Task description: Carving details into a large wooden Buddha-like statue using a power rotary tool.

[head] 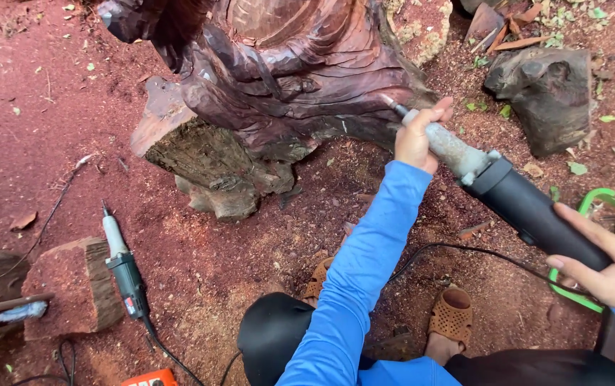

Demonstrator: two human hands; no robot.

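A large dark red-brown wood carving (279, 71) stands on a rough stump base at the top centre. I hold a long black and grey die grinder (507, 193) with both hands. My left hand (418, 136), in a blue sleeve, grips its dusty grey neck near the tip. The bit touches the carving's lower right side. My right hand (607, 261) wraps around the black rear body of the tool. Its black cord (464, 250) trails down past my sandalled feet.
A second, smaller grinder (125, 268) lies on the red sawdust ground at left, its cord running down. A cut wood block (71, 286) sits beside it. A dark wood chunk (547, 93) rests at upper right. A green stool frame (607, 200) stands at right.
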